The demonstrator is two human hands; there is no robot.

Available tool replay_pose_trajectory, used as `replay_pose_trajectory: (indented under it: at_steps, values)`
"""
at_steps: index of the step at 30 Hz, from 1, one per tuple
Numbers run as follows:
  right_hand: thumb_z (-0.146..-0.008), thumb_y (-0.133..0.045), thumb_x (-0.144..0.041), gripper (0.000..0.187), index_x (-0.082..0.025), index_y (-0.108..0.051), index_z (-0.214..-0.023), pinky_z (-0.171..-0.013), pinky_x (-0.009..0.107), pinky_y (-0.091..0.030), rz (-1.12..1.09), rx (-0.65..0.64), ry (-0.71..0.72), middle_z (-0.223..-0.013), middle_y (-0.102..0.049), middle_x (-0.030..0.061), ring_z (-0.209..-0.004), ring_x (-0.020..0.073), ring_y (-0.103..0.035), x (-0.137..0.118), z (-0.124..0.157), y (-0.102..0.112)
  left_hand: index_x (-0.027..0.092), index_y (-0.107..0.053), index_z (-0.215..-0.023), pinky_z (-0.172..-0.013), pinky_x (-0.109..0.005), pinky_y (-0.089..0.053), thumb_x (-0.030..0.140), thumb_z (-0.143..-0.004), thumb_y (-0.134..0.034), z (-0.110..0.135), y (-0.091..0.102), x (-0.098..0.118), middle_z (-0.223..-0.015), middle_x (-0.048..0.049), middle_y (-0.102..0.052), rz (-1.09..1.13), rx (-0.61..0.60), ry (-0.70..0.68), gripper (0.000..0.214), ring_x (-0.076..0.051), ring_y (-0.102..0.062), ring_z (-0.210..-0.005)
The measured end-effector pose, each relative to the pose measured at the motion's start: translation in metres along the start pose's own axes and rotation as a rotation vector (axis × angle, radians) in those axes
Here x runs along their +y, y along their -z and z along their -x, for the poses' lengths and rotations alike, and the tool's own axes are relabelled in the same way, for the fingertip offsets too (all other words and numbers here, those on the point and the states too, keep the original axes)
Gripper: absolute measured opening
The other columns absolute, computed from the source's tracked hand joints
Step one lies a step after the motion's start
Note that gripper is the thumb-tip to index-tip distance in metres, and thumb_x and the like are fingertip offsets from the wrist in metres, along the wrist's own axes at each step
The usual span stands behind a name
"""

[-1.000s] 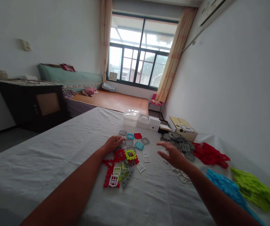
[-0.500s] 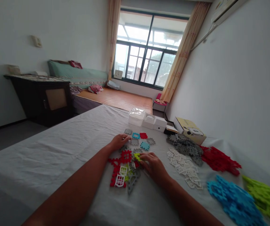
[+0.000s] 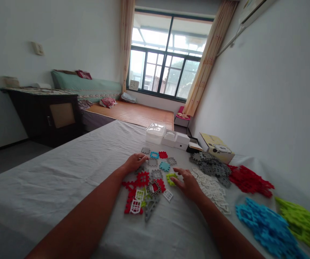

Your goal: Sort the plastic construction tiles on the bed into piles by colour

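Note:
My right hand (image 3: 187, 182) is open, thumb and fingers apart, with the thumb tip at a lime-green square building tile (image 3: 171, 179) lying on the cloth. My left hand (image 3: 135, 162) rests with outstretched fingers beside a grey tile (image 3: 152, 162); nothing shows in it. Between the hands lie another grey tile (image 3: 157, 174) and a light-blue tile (image 3: 165, 166). Closer to me is a mixed heap with a red window tile (image 3: 143, 178), white lattice window pieces (image 3: 135, 207) and a grey triangular piece (image 3: 151, 208). One white window piece (image 3: 168, 195) lies just right of it.
On the right are piles of white pieces (image 3: 211, 189), grey tiles (image 3: 211, 167), red tiles (image 3: 250, 181), blue tiles (image 3: 269, 225) and lime tiles (image 3: 303, 223). A clear plastic box (image 3: 156, 133), white boxes (image 3: 181, 140) and a yellow carton (image 3: 216, 147) stand at the back.
The lime-green tile has moved right from the heap, laid down near the light-blue tile. My right hand has moved right and opened its fingers. My left hand stays put.

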State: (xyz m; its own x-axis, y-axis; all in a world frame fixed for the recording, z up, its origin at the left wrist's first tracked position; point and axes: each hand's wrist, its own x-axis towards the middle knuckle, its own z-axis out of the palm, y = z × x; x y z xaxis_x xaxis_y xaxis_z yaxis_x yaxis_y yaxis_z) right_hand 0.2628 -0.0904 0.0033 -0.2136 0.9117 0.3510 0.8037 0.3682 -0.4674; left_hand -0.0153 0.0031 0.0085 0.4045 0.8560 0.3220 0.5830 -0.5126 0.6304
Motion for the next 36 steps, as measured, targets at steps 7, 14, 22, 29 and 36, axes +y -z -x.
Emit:
replay_pose_trajectory:
  at_steps: [7, 14, 22, 29, 36]
  values:
    - [-0.071, -0.063, -0.035, 0.046, -0.022, -0.057, -0.115, -0.090, 0.037, -0.041, 0.077, -0.053, 0.060, -0.111, -0.061, 0.0066, -0.103, 0.0234, -0.050, -0.013, 0.002, -0.004, 0.018, -0.070, -0.090, -0.077, -0.023, -0.043, 0.047, -0.083, -0.037, -0.001, -0.001, -0.006, -0.093, -0.0027, -0.070, 0.016, -0.002, 0.000, 0.045, -0.018, -0.060, -0.086]
    - [-0.072, -0.064, -0.041, 0.041, -0.023, -0.059, -0.109, -0.087, 0.036, -0.044, 0.025, 0.000, 0.075, -0.104, -0.064, 0.0060, -0.097, 0.0211, -0.054, -0.042, 0.030, 0.037, 0.019, -0.070, -0.092, -0.082, -0.026, -0.043, 0.053, -0.082, -0.035, -0.002, -0.001, -0.009, -0.096, -0.0034, -0.070, 0.019, -0.026, -0.018, 0.050, -0.021, -0.060, -0.091]
    - [-0.076, -0.057, -0.046, 0.040, -0.026, -0.056, -0.112, -0.083, 0.036, -0.048, 0.186, 0.199, -0.113, -0.112, -0.061, 0.0063, -0.103, 0.0225, -0.055, 0.009, 0.133, 0.121, 0.021, -0.070, -0.093, -0.083, -0.024, -0.043, 0.056, -0.080, -0.037, -0.004, 0.001, -0.009, -0.099, -0.0020, -0.070, -0.017, -0.030, -0.037, 0.050, -0.021, -0.060, -0.093]
    - [-0.073, -0.047, -0.059, 0.048, -0.020, -0.062, -0.097, -0.068, 0.041, -0.048, 0.627, 0.521, -0.560, -0.090, -0.066, 0.0139, -0.080, 0.0295, -0.063, 0.165, 0.208, 0.239, 0.024, -0.070, -0.094, -0.085, -0.023, -0.041, 0.055, -0.081, -0.035, -0.008, -0.002, -0.017, -0.103, -0.0014, -0.068, -0.077, -0.028, -0.050, 0.049, -0.021, -0.060, -0.095]
    - [-0.074, -0.042, -0.058, 0.046, -0.022, -0.059, -0.098, -0.077, 0.052, -0.042, 0.759, 0.500, -0.525, -0.104, -0.063, 0.0177, -0.095, 0.0374, -0.059, 0.216, 0.210, 0.237, 0.022, -0.070, -0.093, -0.083, -0.024, -0.043, 0.053, -0.082, -0.033, -0.003, -0.003, -0.007, -0.101, -0.0033, -0.069, -0.111, 0.001, -0.053, 0.049, -0.020, -0.061, -0.093]
